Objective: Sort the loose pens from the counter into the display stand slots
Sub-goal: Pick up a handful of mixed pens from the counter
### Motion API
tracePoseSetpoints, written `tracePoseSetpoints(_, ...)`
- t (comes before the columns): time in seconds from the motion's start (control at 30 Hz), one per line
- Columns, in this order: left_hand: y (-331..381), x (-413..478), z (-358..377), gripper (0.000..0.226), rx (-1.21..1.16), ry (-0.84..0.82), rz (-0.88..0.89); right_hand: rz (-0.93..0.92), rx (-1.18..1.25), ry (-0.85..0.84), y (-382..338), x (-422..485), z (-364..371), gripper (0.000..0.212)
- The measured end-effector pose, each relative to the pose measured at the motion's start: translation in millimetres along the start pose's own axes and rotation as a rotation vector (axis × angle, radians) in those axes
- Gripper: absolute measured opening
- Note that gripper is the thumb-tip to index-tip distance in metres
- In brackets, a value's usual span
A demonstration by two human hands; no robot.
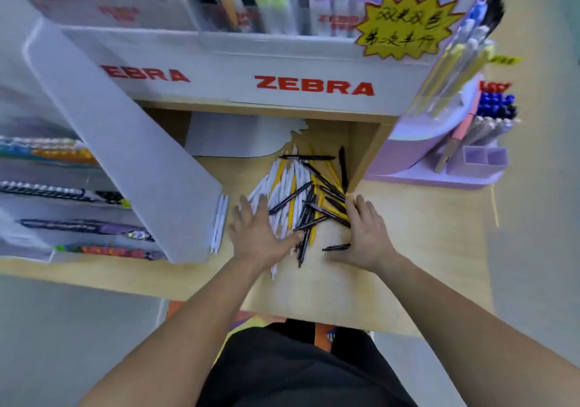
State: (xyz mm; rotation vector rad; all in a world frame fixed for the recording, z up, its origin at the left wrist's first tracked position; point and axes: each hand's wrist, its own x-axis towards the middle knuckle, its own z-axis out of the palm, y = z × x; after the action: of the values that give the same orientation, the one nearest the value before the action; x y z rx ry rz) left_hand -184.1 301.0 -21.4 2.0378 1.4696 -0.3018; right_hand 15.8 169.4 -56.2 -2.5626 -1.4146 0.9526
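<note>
Both hands lie flat with fingers straight. The left hand presses the white pens. The right hand touches the black ones. The pile of pens, slim white, yellow and black barrels too tangled to count, lies on the smooth wooden counter below the white ZEBRA display stand.
</note>
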Motion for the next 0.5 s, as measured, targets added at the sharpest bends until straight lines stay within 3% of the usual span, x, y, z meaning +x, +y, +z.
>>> tracePoseSetpoints(0.07,-19,3,2,0.144,0.052,-0.123,-0.114,-0.003,-0.068,0.01,4,-1,10,0.136)
tracePoseSetpoints(0.13,-33,3,14,0.149,0.067,-0.152,-0.146,0.002,-0.099,0.12,4,-1,18,0.123)
tracePoseSetpoints(0.2,-39,1,27,0.143,0.075,-0.079,-0.123,0.011,-0.091,0.189,-3,1,21,0.11)
tracePoseSetpoints(0.3,-39,-1,40,0.129,0.024,0.019,-0.06,0.071,-0.09,0.155,-13,4,16,0.094)
tracePoseSetpoints(0.5,-38,13,33,0.11,-0.06,0.037,-0.073,0.238,0.108,0.056,-22,11,5,0.065)
